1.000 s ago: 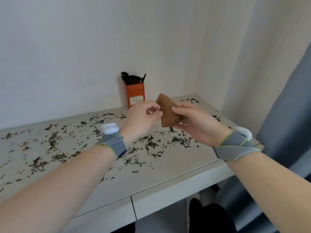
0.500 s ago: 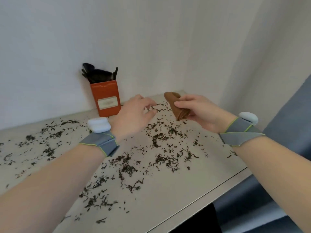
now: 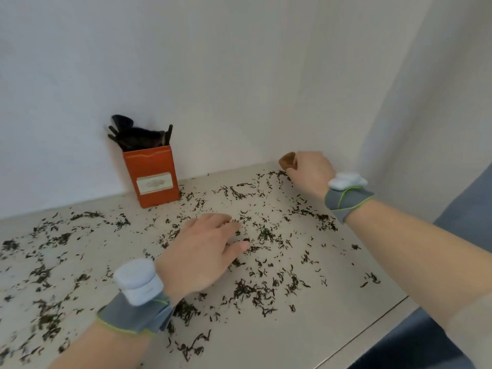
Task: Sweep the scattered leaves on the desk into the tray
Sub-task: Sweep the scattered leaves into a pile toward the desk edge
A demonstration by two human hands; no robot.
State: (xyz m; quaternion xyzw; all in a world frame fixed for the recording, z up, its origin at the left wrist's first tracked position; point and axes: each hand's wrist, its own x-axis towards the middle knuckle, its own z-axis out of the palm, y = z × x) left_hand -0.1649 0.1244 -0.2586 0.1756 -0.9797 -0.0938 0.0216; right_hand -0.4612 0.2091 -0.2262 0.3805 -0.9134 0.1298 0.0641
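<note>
Here, in the head view, the right hand (image 3: pixel 310 170) sits at the upper right of the frame, near the back corner of the desk (image 3: pixel 332 328), fingers closed around a small brown cloth (image 3: pixel 287 160) that pokes out to its left. The left hand (image 3: pixel 202 251) lies at centre frame, fingers loosely spread and holding nothing, low over the leaves (image 3: pixel 255 288). These are strewn across nearly the whole desktop, so from the cloth they lie leftward and toward the lower edge of the frame; the right hand is the nearer for that far-corner patch. No tray is in view. An orange box (image 3: pixel 151 179) stands against the wall, upper left of centre.
</note>
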